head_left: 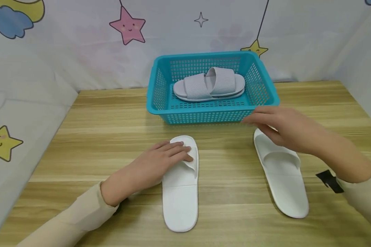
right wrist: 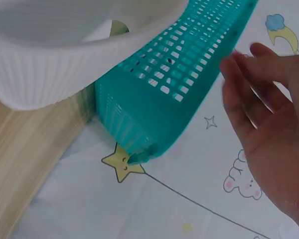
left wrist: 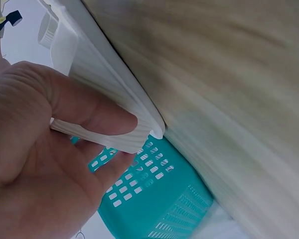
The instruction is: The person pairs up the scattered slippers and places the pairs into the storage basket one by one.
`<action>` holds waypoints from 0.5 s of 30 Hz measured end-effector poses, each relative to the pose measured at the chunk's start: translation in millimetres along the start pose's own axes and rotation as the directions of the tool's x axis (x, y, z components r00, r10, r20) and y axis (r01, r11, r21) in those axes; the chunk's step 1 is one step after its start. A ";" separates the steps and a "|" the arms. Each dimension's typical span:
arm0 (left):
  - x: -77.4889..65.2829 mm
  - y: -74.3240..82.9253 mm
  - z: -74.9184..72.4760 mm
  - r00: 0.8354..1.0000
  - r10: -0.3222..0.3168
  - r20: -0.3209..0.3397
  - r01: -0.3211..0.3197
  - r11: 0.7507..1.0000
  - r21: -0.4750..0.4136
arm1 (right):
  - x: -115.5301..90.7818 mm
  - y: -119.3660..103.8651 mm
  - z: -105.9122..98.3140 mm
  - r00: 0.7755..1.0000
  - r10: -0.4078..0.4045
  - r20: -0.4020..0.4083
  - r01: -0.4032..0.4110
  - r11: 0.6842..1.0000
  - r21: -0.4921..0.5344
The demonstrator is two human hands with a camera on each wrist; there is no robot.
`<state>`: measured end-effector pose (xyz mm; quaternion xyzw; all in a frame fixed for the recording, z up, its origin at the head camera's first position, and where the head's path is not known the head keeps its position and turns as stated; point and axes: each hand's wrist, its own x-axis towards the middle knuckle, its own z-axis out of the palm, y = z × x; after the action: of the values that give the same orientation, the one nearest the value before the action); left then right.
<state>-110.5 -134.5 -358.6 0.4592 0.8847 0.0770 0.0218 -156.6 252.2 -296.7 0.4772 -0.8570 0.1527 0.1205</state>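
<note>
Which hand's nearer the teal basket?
Right: the right hand is by the near right corner of the teal basket; the left hand is farther off in front, gripping a white slipper.

The right hand (right wrist: 274,124), fingers loosely bent, hovers near a teal basket (right wrist: 144,102), a ribbed white slipper (right wrist: 50,74) at upper left

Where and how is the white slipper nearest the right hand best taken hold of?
Probably by the strap of the white slipper, from above and the right, thumb hooked under its edge: the slipper lies flat, and the strap arches up, opening toward the heel.
</note>
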 end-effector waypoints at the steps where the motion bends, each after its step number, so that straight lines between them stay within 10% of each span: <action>1: -0.1 -0.1 -0.2 1.000 0.002 0.002 -0.002 1.000 0.000 | -4.3 0.0 -1.7 0.999 0.020 0.038 -0.021 1.000 0.011; 15: -3.2 -6.0 3.1 0.999 0.040 0.001 -0.039 0.999 -0.008 | -55.7 8.4 -9.7 0.910 0.258 0.325 -0.277 0.961 0.012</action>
<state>-113.2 -140.2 -362.7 0.4765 0.8751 0.0808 0.0229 -134.5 303.6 -308.7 0.3768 -0.9176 0.1131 -0.0564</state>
